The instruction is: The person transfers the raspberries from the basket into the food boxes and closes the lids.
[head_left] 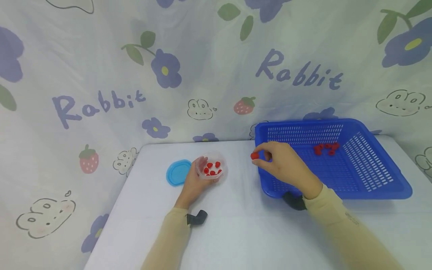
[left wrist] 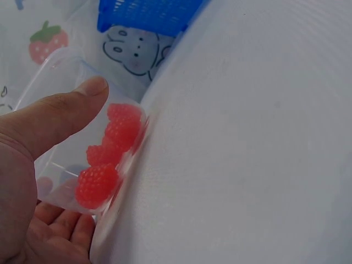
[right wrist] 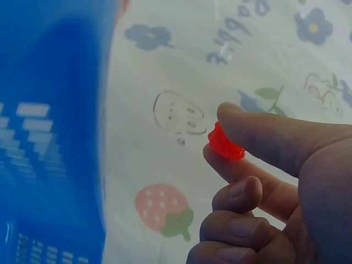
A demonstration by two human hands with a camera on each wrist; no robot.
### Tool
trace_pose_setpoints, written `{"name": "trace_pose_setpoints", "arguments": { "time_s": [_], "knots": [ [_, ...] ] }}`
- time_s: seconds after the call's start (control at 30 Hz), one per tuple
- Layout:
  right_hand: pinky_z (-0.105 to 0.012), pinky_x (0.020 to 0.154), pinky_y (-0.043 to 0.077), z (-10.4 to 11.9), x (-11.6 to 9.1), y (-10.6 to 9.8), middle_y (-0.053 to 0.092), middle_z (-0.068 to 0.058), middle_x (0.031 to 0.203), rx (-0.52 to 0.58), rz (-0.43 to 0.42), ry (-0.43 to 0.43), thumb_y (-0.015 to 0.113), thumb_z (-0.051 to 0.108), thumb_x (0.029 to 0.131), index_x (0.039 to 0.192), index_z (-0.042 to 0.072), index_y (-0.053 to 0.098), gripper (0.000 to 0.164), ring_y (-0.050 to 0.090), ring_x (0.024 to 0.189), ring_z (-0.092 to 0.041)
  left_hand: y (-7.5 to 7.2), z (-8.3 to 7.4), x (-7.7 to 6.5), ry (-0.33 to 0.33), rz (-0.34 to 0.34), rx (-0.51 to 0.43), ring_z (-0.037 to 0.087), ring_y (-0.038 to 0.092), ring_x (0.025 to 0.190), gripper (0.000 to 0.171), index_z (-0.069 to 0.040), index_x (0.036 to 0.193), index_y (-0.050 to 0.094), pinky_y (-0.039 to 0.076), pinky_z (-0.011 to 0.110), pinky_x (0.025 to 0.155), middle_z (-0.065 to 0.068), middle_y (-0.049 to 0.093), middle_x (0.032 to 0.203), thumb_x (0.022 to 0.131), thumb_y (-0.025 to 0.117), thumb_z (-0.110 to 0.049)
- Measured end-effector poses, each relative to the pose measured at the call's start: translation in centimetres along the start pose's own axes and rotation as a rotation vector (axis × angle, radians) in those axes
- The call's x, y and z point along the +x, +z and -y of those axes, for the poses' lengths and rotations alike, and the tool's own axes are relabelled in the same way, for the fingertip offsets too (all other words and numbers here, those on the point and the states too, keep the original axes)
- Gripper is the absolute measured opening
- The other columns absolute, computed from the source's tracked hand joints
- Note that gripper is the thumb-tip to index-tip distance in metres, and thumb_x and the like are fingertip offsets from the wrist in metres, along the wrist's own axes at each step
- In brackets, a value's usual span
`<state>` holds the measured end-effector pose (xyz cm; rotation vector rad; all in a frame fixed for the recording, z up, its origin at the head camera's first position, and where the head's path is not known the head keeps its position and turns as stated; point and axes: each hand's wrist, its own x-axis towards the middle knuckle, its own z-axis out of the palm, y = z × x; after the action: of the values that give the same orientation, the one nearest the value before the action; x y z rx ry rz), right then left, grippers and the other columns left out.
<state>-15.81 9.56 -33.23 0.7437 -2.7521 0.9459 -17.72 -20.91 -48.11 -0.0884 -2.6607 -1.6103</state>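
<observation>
My left hand point(head_left: 197, 180) curls round a clear plastic tub point(head_left: 223, 161) on the white table, its thumb along the wall. Several red raspberries point(left wrist: 98, 186) lie in the tub's bottom. Between thumb and forefinger, my right hand point(head_left: 283, 165) pinches one red raspberry point(right wrist: 226, 144), while its other fingers are folded in. That hand is over the left rim of a blue basket point(head_left: 381, 165), to the right of the tub. A light blue lid point(head_left: 177, 173) lies flat beside the left hand, partly covered by it in the head view.
Inside the basket, toward its back, several red pieces point(head_left: 326, 147) sit together. The white table point(head_left: 236, 232) runs back to a curtain point(head_left: 209, 67) printed with flowers, strawberries and rabbits. A black strap point(head_left: 197, 218) is at the left wrist.
</observation>
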Motion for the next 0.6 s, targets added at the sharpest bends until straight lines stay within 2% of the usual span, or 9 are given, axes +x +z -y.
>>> {"name": "trace_pose_setpoints", "arguments": {
  "time_s": [0.33, 0.6],
  "knots": [
    [-0.026, 0.047, 0.033, 1.7, 0.4, 2.2, 0.044, 0.004, 0.064, 0.069, -0.036, -0.003, 0.071, 0.03, 0.082, 0.098, 0.018, 0.068, 0.02, 0.039, 0.054, -0.012, 0.0, 0.0, 0.0, -0.003, -0.012, -0.002, 0.013, 0.034, 0.131, 0.095, -0.032, 0.141, 0.028, 0.04, 0.045, 0.099, -0.016, 0.042, 0.138, 0.063, 0.079, -0.05],
    [-0.024, 0.044, 0.032, 2.7, 1.0, 4.3, 0.045, 0.005, 0.065, 0.088, -0.05, 0.033, 0.07, 0.03, 0.082, 0.098, 0.02, 0.068, 0.019, 0.039, 0.054, -0.011, 0.0, -0.2, 0.0, -0.014, -0.008, 0.001, 0.012, 0.034, 0.131, 0.096, -0.033, 0.141, 0.028, 0.038, 0.045, 0.101, -0.015, 0.041, 0.139, 0.062, 0.078, -0.054]
  ]
}}
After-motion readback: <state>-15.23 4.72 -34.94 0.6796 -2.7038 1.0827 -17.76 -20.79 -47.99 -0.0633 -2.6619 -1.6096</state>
